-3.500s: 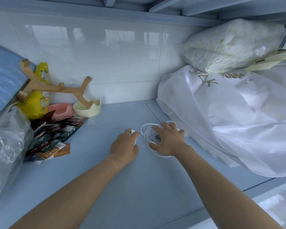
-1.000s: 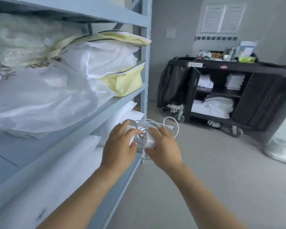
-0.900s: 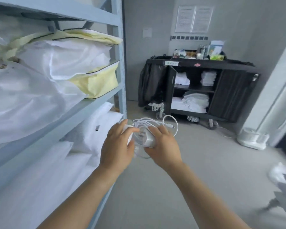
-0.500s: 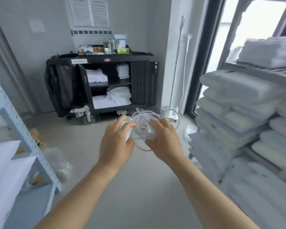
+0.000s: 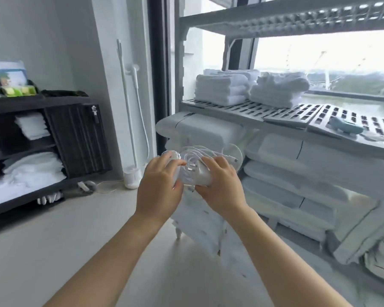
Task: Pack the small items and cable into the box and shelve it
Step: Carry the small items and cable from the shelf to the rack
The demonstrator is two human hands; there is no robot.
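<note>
My right hand (image 5: 221, 187) grips a white charger plug with metal prongs (image 5: 201, 177) and a loose coil of white cable (image 5: 205, 155) that loops above the fingers, its connector end sticking out to the right. My left hand (image 5: 159, 185) is closed around a small white rounded item (image 5: 172, 155) right beside the coil. Both hands are held together at chest height, out in the room and away from any shelf. No box is in view.
A grey slotted shelf rack (image 5: 275, 116) on the right carries folded white towels (image 5: 222, 88), a small teal object (image 5: 344, 128) and stacked pillows below. A black housekeeping cart (image 5: 53, 138) with linens stands at the left. White poles (image 5: 129, 111) lean in the corner.
I have taken the cable and the small white item off the blue shelf and carried them while the view swung right, past the black cart to the grey towel rack.
</note>
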